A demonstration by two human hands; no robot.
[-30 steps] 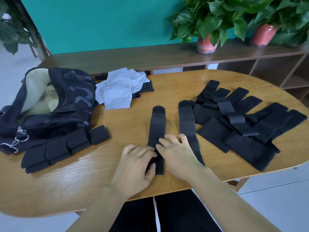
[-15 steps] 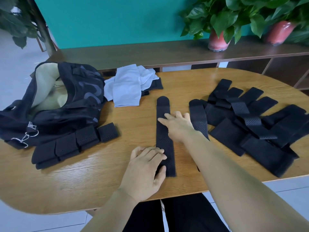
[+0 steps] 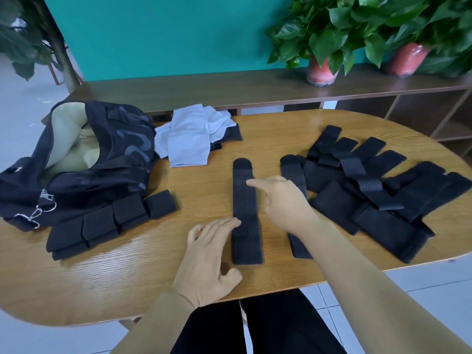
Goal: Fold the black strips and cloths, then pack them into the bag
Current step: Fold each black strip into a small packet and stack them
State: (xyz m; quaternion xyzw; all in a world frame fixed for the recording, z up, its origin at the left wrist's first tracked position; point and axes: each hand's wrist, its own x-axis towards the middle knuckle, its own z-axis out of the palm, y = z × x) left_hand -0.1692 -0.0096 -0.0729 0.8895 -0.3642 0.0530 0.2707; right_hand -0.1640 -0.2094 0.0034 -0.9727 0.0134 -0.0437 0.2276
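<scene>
L hand (image 3: 209, 254) slid off strip (image 3: 245, 215); R hand (image 3: 283, 203) hovers, fingers extended.

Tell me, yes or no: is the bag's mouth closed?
No. The black bag lies open at the table's left end, its pale lining showing.

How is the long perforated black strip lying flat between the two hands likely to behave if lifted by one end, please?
The perforated strip would probably droop: it lies flat like thin fabric. It looks light, given its thinness and perforations. It seems unlikely to slide freely on the wooden table.
</scene>
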